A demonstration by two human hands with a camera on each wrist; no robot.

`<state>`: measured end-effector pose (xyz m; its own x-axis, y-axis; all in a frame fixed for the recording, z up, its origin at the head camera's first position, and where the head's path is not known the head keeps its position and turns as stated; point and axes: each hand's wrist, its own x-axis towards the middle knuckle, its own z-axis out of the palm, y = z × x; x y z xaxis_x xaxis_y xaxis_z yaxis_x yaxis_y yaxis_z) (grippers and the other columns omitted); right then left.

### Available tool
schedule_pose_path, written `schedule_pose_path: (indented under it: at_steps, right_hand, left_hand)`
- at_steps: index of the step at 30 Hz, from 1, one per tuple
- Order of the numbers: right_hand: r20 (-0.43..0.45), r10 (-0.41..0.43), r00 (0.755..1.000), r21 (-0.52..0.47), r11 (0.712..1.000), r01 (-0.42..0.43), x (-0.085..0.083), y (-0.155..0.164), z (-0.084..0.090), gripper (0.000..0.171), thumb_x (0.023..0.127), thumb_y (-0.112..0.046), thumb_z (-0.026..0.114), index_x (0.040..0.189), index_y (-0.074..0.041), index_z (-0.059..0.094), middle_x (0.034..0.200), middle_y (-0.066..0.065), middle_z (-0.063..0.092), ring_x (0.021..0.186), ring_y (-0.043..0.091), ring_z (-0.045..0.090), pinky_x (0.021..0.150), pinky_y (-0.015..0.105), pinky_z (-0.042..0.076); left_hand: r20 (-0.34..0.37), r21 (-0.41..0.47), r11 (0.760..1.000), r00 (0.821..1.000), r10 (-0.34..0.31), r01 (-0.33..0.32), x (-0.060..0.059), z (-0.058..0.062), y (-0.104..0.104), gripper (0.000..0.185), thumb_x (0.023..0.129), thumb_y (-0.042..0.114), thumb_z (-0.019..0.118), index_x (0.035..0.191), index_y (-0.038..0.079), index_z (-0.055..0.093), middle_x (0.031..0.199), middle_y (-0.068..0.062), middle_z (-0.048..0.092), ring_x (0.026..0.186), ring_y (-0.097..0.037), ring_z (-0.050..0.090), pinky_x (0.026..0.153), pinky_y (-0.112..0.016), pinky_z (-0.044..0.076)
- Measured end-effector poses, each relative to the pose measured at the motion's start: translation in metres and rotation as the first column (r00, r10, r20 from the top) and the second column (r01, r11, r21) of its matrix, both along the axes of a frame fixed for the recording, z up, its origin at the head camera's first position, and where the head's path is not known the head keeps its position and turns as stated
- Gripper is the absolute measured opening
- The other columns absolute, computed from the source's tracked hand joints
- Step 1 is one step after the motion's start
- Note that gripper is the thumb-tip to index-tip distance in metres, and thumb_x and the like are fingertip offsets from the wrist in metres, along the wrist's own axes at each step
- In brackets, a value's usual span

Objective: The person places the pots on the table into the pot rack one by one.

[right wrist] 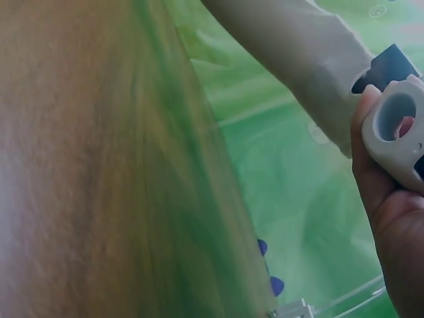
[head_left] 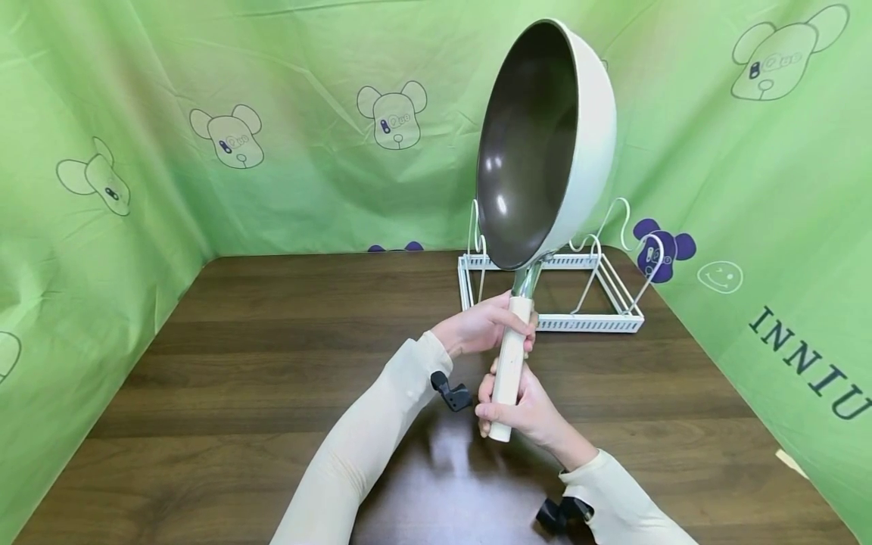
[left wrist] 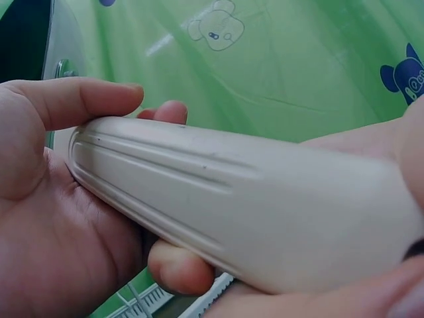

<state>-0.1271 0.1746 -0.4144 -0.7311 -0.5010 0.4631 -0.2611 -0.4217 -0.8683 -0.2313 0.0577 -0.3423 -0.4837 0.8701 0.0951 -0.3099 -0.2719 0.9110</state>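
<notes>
A deep white wok (head_left: pixel 593 144) with a dark inner surface is held up on edge, its pale handle (head_left: pixel 507 378) pointing down toward me. My left hand (head_left: pixel 477 327) grips the upper part of the handle, close to the metal neck (head_left: pixel 526 280). Lower down, near the handle's end, my right hand (head_left: pixel 534 412) holds it with the fingers curled round. In the left wrist view the grooved handle (left wrist: pixel 199 185) crosses between both hands. The right wrist view shows the handle's end with its hanging hole, in the right hand (right wrist: pixel 404 225).
Behind the wok, a white wire rack (head_left: pixel 589 324) with curved uprights stands at the back right of the brown wooden table (head_left: pixel 286 363); the wok overlaps it in the head view. Green printed cloth (head_left: pixel 306 189) surrounds the table's back and sides.
</notes>
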Motion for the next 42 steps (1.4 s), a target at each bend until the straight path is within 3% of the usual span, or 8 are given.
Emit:
schedule_pose_path:
  at_steps: [5, 9, 13, 20, 26, 36, 42]
  right_hand:
    - [0.083, -0.028, 0.996, -0.003, 1.000, 0.028, 0.004, -0.002, 0.003, 0.049, 0.084, 0.012, 0.068, 0.114, -0.008, 0.034, 0.081, 0.001, 0.065, 0.064, 0.014, 0.068, 0.056, 0.032, 0.058]
    - [0.096, -0.022, 0.995, -0.011, 1.000, 0.023, 0.005, -0.004, 0.003, 0.052, 0.084, 0.013, 0.067, 0.117, -0.007, 0.032, 0.077, 0.000, 0.062, 0.060, 0.014, 0.066, 0.055, 0.031, 0.057]
    - [0.090, -0.011, 0.996, -0.019, 1.000, 0.013, 0.006, -0.006, 0.000, 0.054, 0.084, 0.014, 0.067, 0.116, -0.001, 0.026, 0.076, -0.001, 0.060, 0.058, 0.014, 0.065, 0.053, 0.032, 0.057]
    - [0.097, -0.010, 0.995, -0.024, 1.000, 0.013, 0.006, -0.009, -0.001, 0.052, 0.085, 0.013, 0.066, 0.117, -0.005, 0.029, 0.076, 0.000, 0.059, 0.058, 0.014, 0.064, 0.053, 0.033, 0.057]
    - [0.093, -0.010, 0.996, -0.025, 1.000, 0.012, 0.006, -0.011, -0.005, 0.053, 0.085, 0.013, 0.066, 0.116, 0.001, 0.025, 0.078, -0.001, 0.060, 0.059, 0.014, 0.064, 0.052, 0.034, 0.057]
    - [0.124, -0.032, 0.992, -0.013, 0.999, 0.034, 0.006, -0.015, -0.012, 0.051, 0.085, 0.013, 0.066, 0.116, -0.009, 0.032, 0.077, -0.002, 0.060, 0.058, 0.013, 0.064, 0.054, 0.031, 0.057]
    - [0.080, 0.012, 0.997, -0.064, 0.998, -0.006, 0.005, -0.019, -0.018, 0.049, 0.087, 0.012, 0.065, 0.118, -0.006, 0.031, 0.081, -0.003, 0.060, 0.061, 0.011, 0.064, 0.052, 0.034, 0.057]
  left_hand:
    - [-0.020, 0.024, 0.999, 0.999, -0.027, 0.027, -0.001, -0.002, -0.002, 0.022, 0.088, -0.014, 0.038, 0.089, 0.005, 0.050, 0.074, -0.005, 0.057, 0.065, -0.014, 0.060, 0.060, -0.023, 0.049]
    - [-0.015, 0.041, 0.998, 0.999, -0.043, 0.043, -0.001, -0.003, -0.003, 0.021, 0.087, -0.013, 0.039, 0.088, 0.005, 0.050, 0.074, -0.005, 0.057, 0.066, -0.015, 0.060, 0.061, -0.024, 0.050]
    - [0.000, 0.053, 0.997, 0.998, -0.060, 0.060, -0.001, -0.006, -0.005, 0.022, 0.086, -0.014, 0.038, 0.087, 0.005, 0.050, 0.075, -0.006, 0.056, 0.067, -0.015, 0.059, 0.065, -0.024, 0.050]
    - [0.020, 0.071, 0.995, 0.998, -0.065, 0.064, -0.001, -0.009, -0.008, 0.024, 0.085, -0.015, 0.036, 0.085, 0.006, 0.048, 0.074, -0.006, 0.054, 0.067, -0.015, 0.058, 0.066, -0.025, 0.048]
    - [0.048, 0.075, 0.995, 0.996, -0.072, 0.068, -0.001, -0.013, -0.011, 0.026, 0.085, -0.016, 0.035, 0.087, 0.007, 0.046, 0.074, -0.005, 0.054, 0.066, -0.016, 0.058, 0.069, -0.026, 0.048]
    - [0.071, 0.071, 0.995, 0.994, -0.080, 0.074, -0.003, -0.021, -0.016, 0.024, 0.084, -0.013, 0.038, 0.088, 0.008, 0.047, 0.076, -0.005, 0.054, 0.066, -0.017, 0.057, 0.067, -0.029, 0.047]
    - [0.094, 0.072, 0.994, 0.992, -0.085, 0.078, -0.004, -0.029, -0.018, 0.024, 0.085, -0.013, 0.036, 0.088, 0.009, 0.046, 0.077, -0.004, 0.053, 0.067, -0.016, 0.058, 0.066, -0.028, 0.048]
